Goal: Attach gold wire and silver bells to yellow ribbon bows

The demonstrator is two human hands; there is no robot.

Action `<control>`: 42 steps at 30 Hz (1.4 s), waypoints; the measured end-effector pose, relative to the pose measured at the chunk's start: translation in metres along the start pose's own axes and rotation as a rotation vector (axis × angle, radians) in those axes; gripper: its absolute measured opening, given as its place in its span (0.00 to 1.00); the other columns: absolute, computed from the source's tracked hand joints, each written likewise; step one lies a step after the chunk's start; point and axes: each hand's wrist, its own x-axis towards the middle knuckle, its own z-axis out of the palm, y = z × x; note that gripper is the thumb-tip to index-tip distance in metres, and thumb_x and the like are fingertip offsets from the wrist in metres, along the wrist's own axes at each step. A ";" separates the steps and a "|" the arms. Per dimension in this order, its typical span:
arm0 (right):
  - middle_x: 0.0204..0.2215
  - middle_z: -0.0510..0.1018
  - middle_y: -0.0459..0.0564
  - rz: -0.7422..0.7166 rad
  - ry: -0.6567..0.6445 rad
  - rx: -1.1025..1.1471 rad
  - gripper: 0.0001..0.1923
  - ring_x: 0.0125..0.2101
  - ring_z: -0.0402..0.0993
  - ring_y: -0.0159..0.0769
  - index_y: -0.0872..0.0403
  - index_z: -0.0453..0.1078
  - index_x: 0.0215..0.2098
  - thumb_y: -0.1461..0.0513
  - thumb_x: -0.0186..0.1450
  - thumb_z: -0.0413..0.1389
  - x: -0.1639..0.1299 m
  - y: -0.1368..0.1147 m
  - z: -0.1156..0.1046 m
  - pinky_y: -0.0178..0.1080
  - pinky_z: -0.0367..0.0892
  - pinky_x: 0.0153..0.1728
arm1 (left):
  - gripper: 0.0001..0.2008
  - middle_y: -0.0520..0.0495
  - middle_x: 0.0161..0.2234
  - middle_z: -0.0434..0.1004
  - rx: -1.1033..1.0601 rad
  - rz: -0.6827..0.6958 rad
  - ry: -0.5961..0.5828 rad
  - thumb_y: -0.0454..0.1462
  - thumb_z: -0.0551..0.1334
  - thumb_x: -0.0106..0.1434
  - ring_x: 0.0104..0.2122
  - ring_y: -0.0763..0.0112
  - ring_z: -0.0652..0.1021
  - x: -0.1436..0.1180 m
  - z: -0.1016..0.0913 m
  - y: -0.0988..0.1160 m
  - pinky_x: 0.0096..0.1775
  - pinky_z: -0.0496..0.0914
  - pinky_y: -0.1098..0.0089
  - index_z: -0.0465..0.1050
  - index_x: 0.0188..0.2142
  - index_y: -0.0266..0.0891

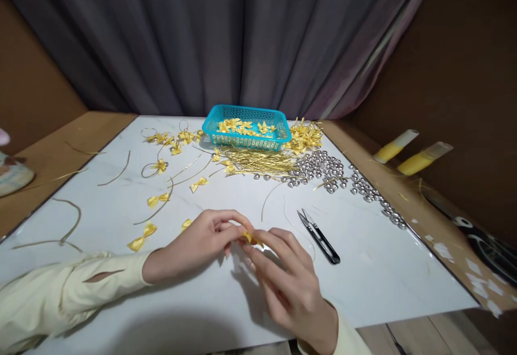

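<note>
My left hand (202, 239) and my right hand (283, 279) meet above the white table top (383, 279), both pinching a small yellow ribbon bow (250, 238) between their fingertips. Most of the bow is hidden by my fingers. Black thread snips (319, 236) lie just right of my right hand. A thin gold wire (269, 196) curves on the table behind my hands.
A blue plastic basket (246, 127) with yellow bows stands at the back. A heap of gold wires (258, 162) and several silver bells (323, 169) lie in front of it. Loose bows (141, 236) and wires are scattered at left. Two yellow tubes (407, 155) lie at right.
</note>
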 end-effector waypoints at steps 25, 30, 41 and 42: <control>0.39 0.79 0.52 0.884 0.125 0.699 0.10 0.31 0.75 0.34 0.52 0.79 0.31 0.58 0.62 0.56 0.004 0.002 -0.006 0.34 0.73 0.30 | 0.11 0.47 0.30 0.74 -0.596 -0.004 -0.195 0.41 0.61 0.62 0.31 0.71 0.74 0.010 0.010 -0.033 0.37 0.66 0.69 0.67 0.35 0.35; 0.37 0.80 0.50 0.848 0.091 0.505 0.11 0.33 0.76 0.34 0.52 0.78 0.27 0.59 0.63 0.55 0.003 -0.001 -0.006 0.34 0.73 0.34 | 0.09 0.46 0.32 0.72 -0.740 -0.156 -0.300 0.38 0.64 0.60 0.33 0.72 0.72 0.014 0.006 -0.033 0.38 0.66 0.71 0.72 0.34 0.32; 0.18 0.75 0.45 0.887 0.188 0.254 0.11 0.19 0.68 0.29 0.53 0.78 0.34 0.57 0.63 0.55 0.003 -0.009 -0.021 0.31 0.68 0.24 | 0.09 0.49 0.30 0.68 -0.718 -0.150 -0.320 0.39 0.63 0.60 0.29 0.75 0.68 0.017 0.001 -0.037 0.35 0.64 0.72 0.73 0.34 0.33; 0.17 0.74 0.45 0.910 0.175 0.278 0.11 0.17 0.67 0.29 0.54 0.77 0.32 0.57 0.63 0.55 0.003 -0.011 -0.026 0.32 0.67 0.23 | 0.09 0.50 0.29 0.67 -0.701 -0.153 -0.322 0.39 0.63 0.60 0.29 0.75 0.68 0.017 0.000 -0.037 0.34 0.63 0.72 0.72 0.33 0.33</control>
